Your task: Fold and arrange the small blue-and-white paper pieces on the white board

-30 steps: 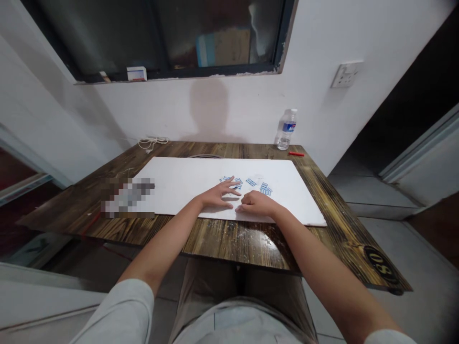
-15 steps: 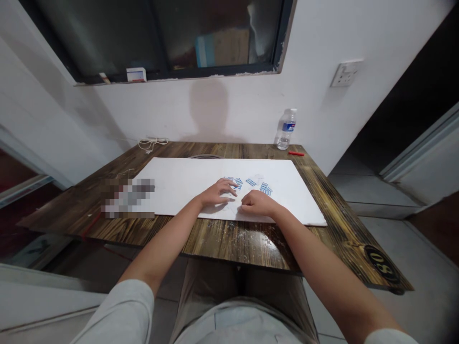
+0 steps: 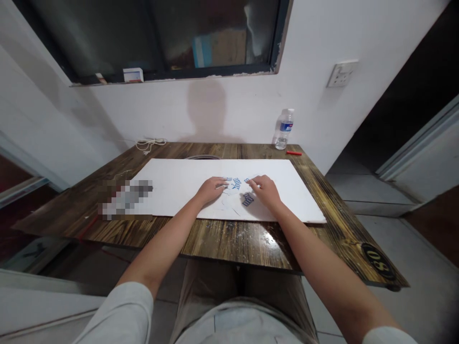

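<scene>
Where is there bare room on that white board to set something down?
The white board is bare between the pixelated patch and the left hand, and again between the right hand and the board's right edge. It's crowded in the middle, where small blue pieces lie in clusters between and close beside the hands.

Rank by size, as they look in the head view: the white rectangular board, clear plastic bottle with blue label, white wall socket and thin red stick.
1. White rectangular board, clearly largest
2. Clear plastic bottle and white wall socket: too alike to rank
3. Thin red stick
</scene>
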The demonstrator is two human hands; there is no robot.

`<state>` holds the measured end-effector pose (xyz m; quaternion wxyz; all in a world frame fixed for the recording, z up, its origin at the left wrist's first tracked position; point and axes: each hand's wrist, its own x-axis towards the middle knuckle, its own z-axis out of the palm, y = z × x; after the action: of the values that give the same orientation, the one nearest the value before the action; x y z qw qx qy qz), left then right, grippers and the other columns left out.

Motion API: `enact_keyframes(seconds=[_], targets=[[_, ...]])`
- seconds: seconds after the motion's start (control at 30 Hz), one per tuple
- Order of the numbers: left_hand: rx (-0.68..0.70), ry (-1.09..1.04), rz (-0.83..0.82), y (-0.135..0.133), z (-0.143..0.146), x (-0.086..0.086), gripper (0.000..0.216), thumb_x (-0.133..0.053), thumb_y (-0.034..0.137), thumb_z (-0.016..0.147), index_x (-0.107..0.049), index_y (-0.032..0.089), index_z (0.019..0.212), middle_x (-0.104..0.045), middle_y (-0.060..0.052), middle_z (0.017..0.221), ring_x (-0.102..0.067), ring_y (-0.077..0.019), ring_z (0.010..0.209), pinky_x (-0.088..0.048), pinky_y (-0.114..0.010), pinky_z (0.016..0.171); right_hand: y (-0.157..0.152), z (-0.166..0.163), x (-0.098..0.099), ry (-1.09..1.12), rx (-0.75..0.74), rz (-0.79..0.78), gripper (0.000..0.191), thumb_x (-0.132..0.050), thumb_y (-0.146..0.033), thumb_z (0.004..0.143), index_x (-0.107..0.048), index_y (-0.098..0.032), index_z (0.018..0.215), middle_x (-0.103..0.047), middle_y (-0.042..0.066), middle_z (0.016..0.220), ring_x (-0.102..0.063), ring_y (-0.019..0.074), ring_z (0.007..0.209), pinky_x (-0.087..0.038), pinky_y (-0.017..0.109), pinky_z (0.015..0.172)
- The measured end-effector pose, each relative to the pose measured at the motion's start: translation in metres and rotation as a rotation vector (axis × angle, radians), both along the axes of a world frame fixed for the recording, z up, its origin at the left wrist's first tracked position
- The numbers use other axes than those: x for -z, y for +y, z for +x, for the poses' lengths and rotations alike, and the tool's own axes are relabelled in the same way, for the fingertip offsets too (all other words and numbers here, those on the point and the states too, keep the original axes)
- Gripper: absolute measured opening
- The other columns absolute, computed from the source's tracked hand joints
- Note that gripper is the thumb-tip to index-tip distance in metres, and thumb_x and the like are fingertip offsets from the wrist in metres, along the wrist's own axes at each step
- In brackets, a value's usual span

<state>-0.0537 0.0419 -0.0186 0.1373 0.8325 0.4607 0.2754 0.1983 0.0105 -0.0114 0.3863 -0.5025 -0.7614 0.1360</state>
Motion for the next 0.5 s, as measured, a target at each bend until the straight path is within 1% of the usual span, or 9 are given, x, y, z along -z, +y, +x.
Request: enact_keyframes(seconds=[0.1, 0.17, 0.23, 0.3, 0.4, 0.43, 0.5], targets=[[0.113, 0.062, -0.046, -0.001, 0.002, 0.001, 0.030, -0.056, 0.030, 0.084, -0.073, 0.023, 0.107, -0.065, -0.003, 0.128, -0.050, -0.0238, 0.131, -0.037, -0.042, 0.112, 0.004, 0.007, 0.003, 0.048, 0.129, -0.057, 0.030, -0.045, -0.030, 0.092, -0.072, -0.021, 0.103, -0.071, 0.007, 0.092, -0.056, 0.0246, 0.093, -0.041, 0.036, 0.083], [0.117, 0.084, -0.059, -0.002, 0.004, 0.001, 0.031, -0.054, 0.035, 0.086, -0.073, 0.023, 0.106, -0.065, -0.003, 0.128, -0.049, -0.0241, 0.132, -0.037, -0.043, 0.112, 0.006, 0.010, 0.006, 0.073, 0.173, -0.094, 0.032, -0.045, -0.029, 0.091, -0.070, -0.021, 0.109, -0.071, 0.007, 0.088, -0.056, 0.0250, 0.094, -0.042, 0.036, 0.082], [0.097, 0.080, -0.059, -0.002, 0.004, 0.000, 0.032, -0.051, 0.039, 0.088, -0.074, 0.022, 0.102, -0.066, -0.004, 0.127, -0.051, -0.0240, 0.130, -0.039, -0.042, 0.111, 0.007, 0.012, 0.008, 0.086, 0.190, -0.107, 0.033, -0.045, -0.029, 0.090, -0.070, -0.021, 0.110, -0.070, 0.008, 0.086, -0.056, 0.0250, 0.092, -0.042, 0.036, 0.082], [0.057, 0.064, -0.043, -0.001, 0.003, 0.001, 0.031, -0.050, 0.038, 0.089, -0.074, 0.020, 0.094, -0.068, -0.005, 0.123, -0.054, -0.0244, 0.126, -0.042, -0.042, 0.108, 0.009, 0.013, 0.010, 0.098, 0.186, -0.107, 0.034, -0.044, -0.028, 0.089, -0.070, -0.020, 0.110, -0.070, 0.008, 0.087, -0.057, 0.0252, 0.092, -0.042, 0.037, 0.083], [-0.027, 0.064, 0.016, 0.000, 0.002, 0.001, 0.027, -0.050, 0.035, 0.088, -0.072, 0.021, 0.081, -0.072, -0.005, 0.111, -0.059, -0.0244, 0.117, -0.046, -0.041, 0.102, 0.011, 0.015, 0.012, 0.161, 0.201, -0.124, 0.038, -0.039, -0.025, 0.088, -0.067, -0.019, 0.113, -0.072, 0.009, 0.092, -0.058, 0.0252, 0.095, -0.042, 0.036, 0.084], [-0.056, 0.070, 0.037, 0.001, 0.001, 0.001, 0.026, -0.050, 0.034, 0.088, -0.072, 0.021, 0.080, -0.073, -0.005, 0.107, -0.061, -0.0241, 0.113, -0.047, -0.040, 0.100, 0.012, 0.017, 0.012, 0.200, 0.216, -0.131, 0.039, -0.037, -0.024, 0.088, -0.065, -0.019, 0.115, -0.072, 0.008, 0.093, -0.058, 0.0249, 0.095, -0.043, 0.036, 0.084], [-0.096, 0.078, 0.063, 0.002, 0.000, 0.001, 0.024, -0.051, 0.033, 0.087, -0.072, 0.022, 0.085, -0.073, -0.005, 0.103, -0.063, -0.0234, 0.106, -0.048, -0.039, 0.097, 0.013, 0.021, 0.011, 0.289, 0.263, -0.145, 0.040, -0.035, -0.026, 0.089, -0.064, -0.018, 0.116, -0.072, 0.008, 0.093, -0.060, 0.0242, 0.092, -0.043, 0.035, 0.083]])
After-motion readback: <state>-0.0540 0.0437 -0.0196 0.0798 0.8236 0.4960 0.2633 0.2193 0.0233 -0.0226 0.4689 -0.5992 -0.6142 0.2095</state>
